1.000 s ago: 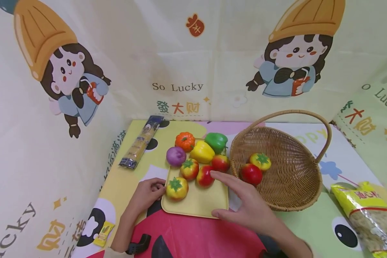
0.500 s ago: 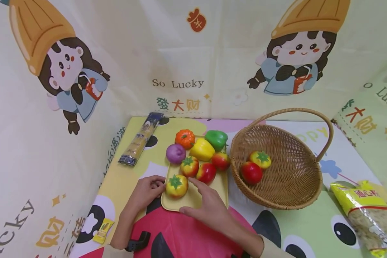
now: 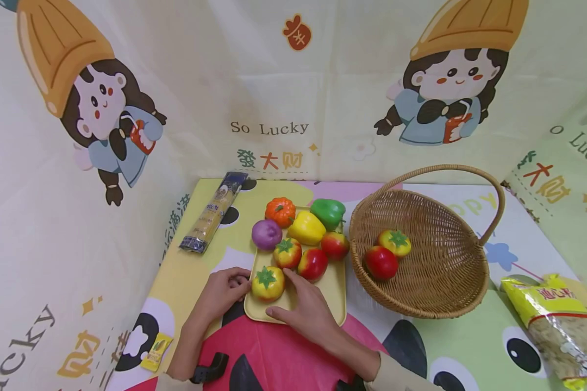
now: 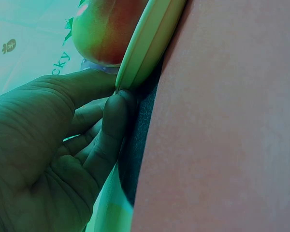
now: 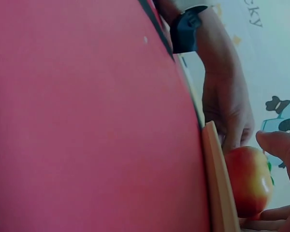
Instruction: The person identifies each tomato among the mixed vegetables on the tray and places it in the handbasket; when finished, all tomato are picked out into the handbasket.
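A yellow tray [image 3: 305, 304] holds several toy fruits and vegetables. At its front left corner sits a yellow-red toy tomato [image 3: 268, 283] with a green leafy top. My left hand [image 3: 223, 293] pinches the tray's left rim, thumb and forefinger meeting there in the left wrist view. Over the tray's front, my right hand [image 3: 309, 310] is spread with thumb and fingers apart, forefinger close beside the tomato; whether it touches is unclear. Behind lie another toy tomato [image 3: 287, 253], two red fruits [image 3: 313, 264], a yellow pepper [image 3: 307, 228] and a purple onion [image 3: 266, 234].
Right of the tray stands a wicker basket [image 3: 440, 260] with a red fruit [image 3: 381, 263] and a yellow tomato [image 3: 394, 243] inside. A pasta packet [image 3: 214, 213] lies back left, a yellow bag [image 3: 557, 326] far right. An orange pumpkin [image 3: 280, 212] and green pepper [image 3: 328, 213] sit at the tray's back.
My right hand has moved left across the tray, from beside the basket and red fruit to the front tomato. The left hand stays at the tray's rim.
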### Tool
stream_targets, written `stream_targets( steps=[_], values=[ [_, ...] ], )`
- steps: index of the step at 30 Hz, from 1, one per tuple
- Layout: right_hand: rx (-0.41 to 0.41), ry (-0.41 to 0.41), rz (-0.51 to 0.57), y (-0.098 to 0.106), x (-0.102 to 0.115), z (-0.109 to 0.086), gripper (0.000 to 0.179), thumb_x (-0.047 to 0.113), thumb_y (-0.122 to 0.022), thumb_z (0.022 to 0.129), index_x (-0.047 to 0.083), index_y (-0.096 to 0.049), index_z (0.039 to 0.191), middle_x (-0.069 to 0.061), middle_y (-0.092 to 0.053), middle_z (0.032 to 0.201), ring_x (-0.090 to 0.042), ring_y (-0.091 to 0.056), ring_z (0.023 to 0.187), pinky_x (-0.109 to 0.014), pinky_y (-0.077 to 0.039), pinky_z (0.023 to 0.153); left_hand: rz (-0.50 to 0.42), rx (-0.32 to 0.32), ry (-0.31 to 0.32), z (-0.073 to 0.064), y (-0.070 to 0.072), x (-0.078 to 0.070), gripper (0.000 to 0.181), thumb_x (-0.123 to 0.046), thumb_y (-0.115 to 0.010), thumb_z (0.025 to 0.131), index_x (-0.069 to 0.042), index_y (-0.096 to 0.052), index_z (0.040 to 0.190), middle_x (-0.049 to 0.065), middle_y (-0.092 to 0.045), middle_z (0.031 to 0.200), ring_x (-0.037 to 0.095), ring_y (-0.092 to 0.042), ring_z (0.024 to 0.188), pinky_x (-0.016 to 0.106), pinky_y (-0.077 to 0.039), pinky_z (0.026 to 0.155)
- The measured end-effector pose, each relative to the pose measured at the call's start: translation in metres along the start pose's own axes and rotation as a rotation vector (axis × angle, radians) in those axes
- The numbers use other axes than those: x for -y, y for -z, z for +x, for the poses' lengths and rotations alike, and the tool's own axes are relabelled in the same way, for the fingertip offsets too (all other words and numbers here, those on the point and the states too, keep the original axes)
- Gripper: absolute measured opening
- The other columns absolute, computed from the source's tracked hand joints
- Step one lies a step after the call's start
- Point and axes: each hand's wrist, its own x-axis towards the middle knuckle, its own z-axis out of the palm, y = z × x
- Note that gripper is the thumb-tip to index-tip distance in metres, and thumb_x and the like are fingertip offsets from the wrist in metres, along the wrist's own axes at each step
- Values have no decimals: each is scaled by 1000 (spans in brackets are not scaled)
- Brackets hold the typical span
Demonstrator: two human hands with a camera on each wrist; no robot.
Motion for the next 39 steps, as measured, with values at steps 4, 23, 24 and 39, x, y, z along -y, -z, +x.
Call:
stream_targets(
  steps=[4,23,24,39],
  values=[
    [-16,-6,1,-4,-1,3,87,48,-83,75,8,-49,144,-5,-56,138,-22,-51,127,-44,-40,103,-2,3,-2,0,0,-1,18,-12,-70,89,-11,-73,107,-4,-64,75,13,-60,58,26,-49,59],
    [-65,16,39,-13,-1,15,82,45,-84,76,10,-51,143,-1,-59,133,-17,-56,119,-42,-43,99,18,4,3,0,0,-3,19,-13,-69,89,-10,-73,107,-5,-64,74,13,-60,57,26,-49,60],
    [-64,18,40,-13,-1,15,81,44,-84,76,10,-52,142,0,-59,133,-17,-56,119,-42,-43,99,19,3,2,1,0,-3,19,-13,-69,89,-10,-73,107,-5,-64,74,13,-60,57,26,-48,59],
    [-46,56,56,-13,-2,18,77,38,-85,77,8,-53,141,0,-61,131,-13,-56,117,-39,-44,99,16,-4,9,1,0,-2,19,-12,-69,89,-11,-73,107,-4,-64,74,13,-60,58,26,-49,61]
  ],
)
